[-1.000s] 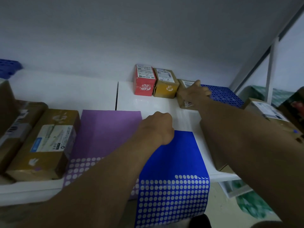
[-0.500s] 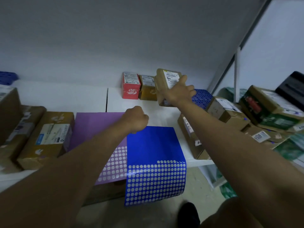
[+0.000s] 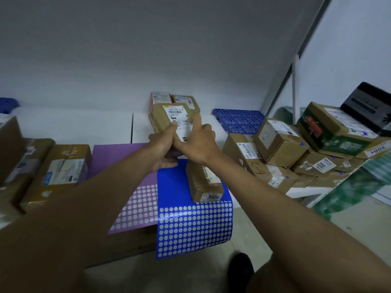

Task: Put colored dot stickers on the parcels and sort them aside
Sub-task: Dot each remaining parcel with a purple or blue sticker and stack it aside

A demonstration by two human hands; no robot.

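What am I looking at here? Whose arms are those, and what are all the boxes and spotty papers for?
The camera sits on a person's head, looking down, so those arms are their own. Both hands hold up one brown parcel: the left hand grips its lower end, and the right hand holds its side, one finger pointing across the white label. On the white table lie two sticker sheets, a purple sheet and a blue sheet, full of little round dots. A second parcel lies on the blue sheet. More parcels are heaped on the right, others wait on the left.
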